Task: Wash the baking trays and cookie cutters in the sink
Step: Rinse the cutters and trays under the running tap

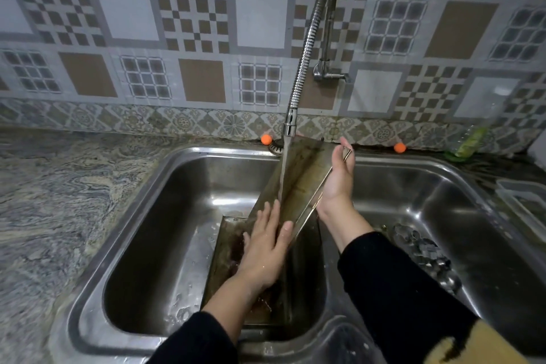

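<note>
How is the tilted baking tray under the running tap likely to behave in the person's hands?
Probably slippery: water from the tap runs down the tilted tray. Likely stiff, since it keeps flat while the right hand grips only one edge. It may slide; the left hand rests flat on it.

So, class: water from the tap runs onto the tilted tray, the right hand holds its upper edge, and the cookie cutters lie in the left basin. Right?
Not quite. The head view shows the cookie cutters in the right basin. The rest holds: water hits the tilted tray, right hand at its upper edge.
</note>
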A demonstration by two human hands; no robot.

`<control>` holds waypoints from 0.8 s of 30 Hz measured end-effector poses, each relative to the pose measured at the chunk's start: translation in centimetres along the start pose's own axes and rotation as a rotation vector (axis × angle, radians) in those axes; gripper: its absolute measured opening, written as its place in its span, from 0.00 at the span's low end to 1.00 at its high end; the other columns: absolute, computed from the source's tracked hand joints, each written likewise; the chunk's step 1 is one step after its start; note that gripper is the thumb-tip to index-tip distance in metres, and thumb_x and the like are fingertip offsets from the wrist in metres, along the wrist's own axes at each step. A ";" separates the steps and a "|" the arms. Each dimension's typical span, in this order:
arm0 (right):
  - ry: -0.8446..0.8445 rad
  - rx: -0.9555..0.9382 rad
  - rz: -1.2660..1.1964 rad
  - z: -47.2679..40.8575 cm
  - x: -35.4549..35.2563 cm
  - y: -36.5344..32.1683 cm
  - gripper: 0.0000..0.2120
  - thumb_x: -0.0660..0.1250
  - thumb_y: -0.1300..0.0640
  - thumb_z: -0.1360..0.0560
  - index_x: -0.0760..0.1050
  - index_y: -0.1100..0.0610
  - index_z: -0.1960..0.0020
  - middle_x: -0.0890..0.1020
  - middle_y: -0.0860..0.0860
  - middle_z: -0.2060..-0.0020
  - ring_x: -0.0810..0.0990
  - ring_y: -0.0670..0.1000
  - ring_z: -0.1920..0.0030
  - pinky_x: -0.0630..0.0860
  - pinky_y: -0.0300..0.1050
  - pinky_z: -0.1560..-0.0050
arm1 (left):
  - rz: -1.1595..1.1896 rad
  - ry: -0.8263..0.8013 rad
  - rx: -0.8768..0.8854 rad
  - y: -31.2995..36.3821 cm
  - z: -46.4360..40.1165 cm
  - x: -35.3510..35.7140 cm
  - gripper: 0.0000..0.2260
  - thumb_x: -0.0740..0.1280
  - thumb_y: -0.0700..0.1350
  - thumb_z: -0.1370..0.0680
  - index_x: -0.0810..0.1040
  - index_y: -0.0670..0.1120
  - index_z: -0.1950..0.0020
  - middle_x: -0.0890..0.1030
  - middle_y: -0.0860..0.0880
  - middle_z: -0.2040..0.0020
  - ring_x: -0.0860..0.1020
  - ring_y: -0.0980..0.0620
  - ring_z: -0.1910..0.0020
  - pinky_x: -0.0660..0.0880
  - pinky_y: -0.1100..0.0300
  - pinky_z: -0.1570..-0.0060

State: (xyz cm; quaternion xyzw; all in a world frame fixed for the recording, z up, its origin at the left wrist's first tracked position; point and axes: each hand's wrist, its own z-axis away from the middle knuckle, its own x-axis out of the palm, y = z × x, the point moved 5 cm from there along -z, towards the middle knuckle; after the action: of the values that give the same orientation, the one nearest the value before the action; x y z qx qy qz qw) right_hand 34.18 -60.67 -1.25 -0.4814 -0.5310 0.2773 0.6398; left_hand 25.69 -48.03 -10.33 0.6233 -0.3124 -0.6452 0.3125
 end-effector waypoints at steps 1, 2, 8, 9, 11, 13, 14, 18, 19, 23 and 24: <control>0.015 0.005 0.004 -0.4 0.2 -0.2 0.14 0.56 0.49 0.18 0.68 0.46 0.33 0.67 0.48 0.29 0.65 0.49 0.33 0.62 0.49 0.37 | -0.049 0.006 0.073 0.8 0.1 -0.3 0.34 0.46 0.72 0.26 0.42 0.61 0.23 0.42 0.58 0.22 0.40 0.58 0.24 0.43 0.44 0.24; 0.028 0.008 0.009 -0.6 0.3 -0.7 0.15 0.55 0.49 0.18 0.67 0.46 0.32 0.66 0.48 0.29 0.64 0.49 0.34 0.61 0.49 0.39 | -0.120 0.020 0.134 1.5 0.1 -0.7 0.36 0.51 0.71 0.26 0.41 0.61 0.23 0.43 0.58 0.22 0.42 0.57 0.23 0.46 0.46 0.24; -0.009 0.075 -0.005 -2.3 1.0 -3.5 0.23 0.58 0.45 0.20 0.60 0.45 0.27 0.65 0.50 0.27 0.65 0.53 0.29 0.64 0.54 0.32 | -0.371 0.254 0.498 6.2 0.1 -3.2 0.42 0.61 0.35 0.22 0.39 0.69 0.26 0.55 0.54 0.21 0.64 0.49 0.26 0.76 0.55 0.46; -0.040 0.102 -0.016 -2.7 1.0 -3.9 0.25 0.60 0.43 0.22 0.60 0.46 0.27 0.68 0.50 0.30 0.68 0.53 0.31 0.66 0.54 0.33 | -0.390 0.286 0.524 7.1 0.2 -3.6 0.43 0.60 0.32 0.23 0.42 0.69 0.26 0.56 0.54 0.22 0.68 0.48 0.29 0.75 0.58 0.52; -0.125 0.111 0.013 -3.3 0.8 -5.0 0.29 0.63 0.36 0.27 0.65 0.46 0.29 0.74 0.49 0.35 0.73 0.52 0.35 0.69 0.55 0.35 | -0.403 0.332 0.530 9.0 0.1 -4.1 0.44 0.60 0.30 0.27 0.45 0.67 0.25 0.58 0.54 0.22 0.76 0.45 0.39 0.72 0.60 0.60; -0.193 0.092 0.106 -3.8 0.0 -5.7 0.31 0.57 0.33 0.26 0.66 0.47 0.28 0.73 0.51 0.33 0.71 0.54 0.33 0.69 0.56 0.34 | -0.337 0.364 0.507 10.8 -0.1 -4.7 0.45 0.62 0.29 0.28 0.46 0.66 0.24 0.62 0.55 0.24 0.79 0.44 0.45 0.76 0.58 0.58; -0.187 0.078 0.177 -4.0 -0.8 -5.6 0.30 0.53 0.34 0.23 0.64 0.48 0.27 0.70 0.51 0.31 0.69 0.54 0.31 0.66 0.55 0.32 | -0.271 0.374 0.508 11.7 -0.2 -4.9 0.45 0.62 0.29 0.27 0.47 0.66 0.24 0.65 0.55 0.25 0.79 0.45 0.45 0.78 0.54 0.52; -0.123 0.066 0.504 -4.1 -5.7 -4.5 0.25 0.52 0.40 0.20 0.56 0.43 0.25 0.60 0.50 0.25 0.60 0.54 0.26 0.59 0.55 0.30 | 0.095 0.341 0.527 15.2 -0.7 -4.5 0.38 0.60 0.28 0.25 0.56 0.61 0.24 0.70 0.57 0.30 0.71 0.60 0.34 0.69 0.67 0.36; -0.128 0.077 0.531 -4.2 -6.9 -4.2 0.25 0.55 0.40 0.21 0.57 0.41 0.25 0.60 0.50 0.25 0.60 0.54 0.26 0.59 0.56 0.29 | 0.215 0.296 0.486 15.7 -0.9 -4.0 0.36 0.58 0.28 0.24 0.58 0.59 0.24 0.69 0.59 0.31 0.68 0.64 0.33 0.65 0.73 0.36; -0.085 0.115 0.675 -4.1 -11.7 -4.3 0.27 0.62 0.47 0.22 0.58 0.45 0.25 0.54 0.52 0.24 0.59 0.56 0.26 0.60 0.56 0.29 | 0.426 0.196 0.398 15.8 -1.2 -0.7 0.28 0.59 0.34 0.20 0.59 0.54 0.23 0.69 0.66 0.33 0.68 0.78 0.41 0.64 0.82 0.43; -0.073 0.123 0.713 -4.1 -13.0 -4.2 0.29 0.63 0.48 0.22 0.57 0.46 0.24 0.53 0.52 0.24 0.58 0.57 0.26 0.60 0.56 0.29 | 0.428 0.175 0.417 15.5 -1.0 0.4 0.26 0.60 0.37 0.19 0.59 0.53 0.23 0.68 0.70 0.36 0.67 0.82 0.44 0.64 0.83 0.46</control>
State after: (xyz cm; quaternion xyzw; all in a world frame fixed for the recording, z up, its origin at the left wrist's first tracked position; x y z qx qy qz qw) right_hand 33.74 -74.85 -2.64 -0.5866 -0.3345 0.5314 0.5115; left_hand 26.92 -57.78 1.72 0.6471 -0.5342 -0.4306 0.3325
